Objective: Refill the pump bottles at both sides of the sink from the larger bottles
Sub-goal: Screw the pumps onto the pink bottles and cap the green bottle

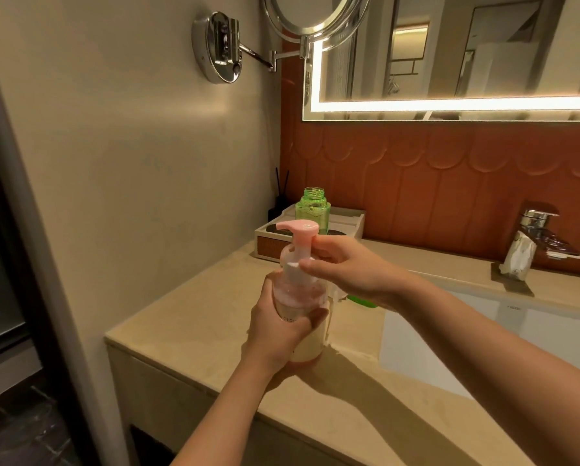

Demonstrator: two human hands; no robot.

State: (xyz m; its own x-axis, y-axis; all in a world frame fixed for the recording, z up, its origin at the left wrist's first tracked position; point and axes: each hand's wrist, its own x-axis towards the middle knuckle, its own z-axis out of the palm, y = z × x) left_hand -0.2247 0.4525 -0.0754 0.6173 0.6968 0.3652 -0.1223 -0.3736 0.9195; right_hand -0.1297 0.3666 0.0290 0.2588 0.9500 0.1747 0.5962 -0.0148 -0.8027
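- Two bare forearms reach in from the near edge and meet over the left end of the counter.
- Left hand (pixel 281 327) is wrapped around the body of the clear plastic pump bottle with the pink pump head (pixel 295 297), holding it upright.
- Right hand (pixel 352 274) comes in from the sink side and pinches the white collar under the pink head with its fingertips, so both hands are clamped on the same bottle.
- That bottle sits low over the beige stone counter (pixel 187 331), left of the sink. Its base looks set down, though the left hand hides the contact.
- Pale liquid fills most of it, with foam near the shoulder.
- Behind it stands the larger translucent green bottle (pixel 312 210), its threaded neck open with no cap on.
- I'd judge this left-hand refill nearly done, with the pump being screwed home. From the grip alone it could equally be coming off.
- No pump bottle shows on the far side of the sink, so that one appears left to do.
- Something small and green (pixel 362 302) lies partly hidden under the right wrist; I can't say what.
- At the back of the counter sit a white amenity tray (pixel 271 240) and a dark reed diffuser (pixel 276 203).
- To the right are the white rectangular basin (pixel 483 331) and a chrome tap (pixel 544 230).
- Terracotta scalloped tiles (pixel 450 183) run under a lit wall mirror (pixel 450 62), with a round chrome swing-arm mirror (pixel 315 15) beside it.
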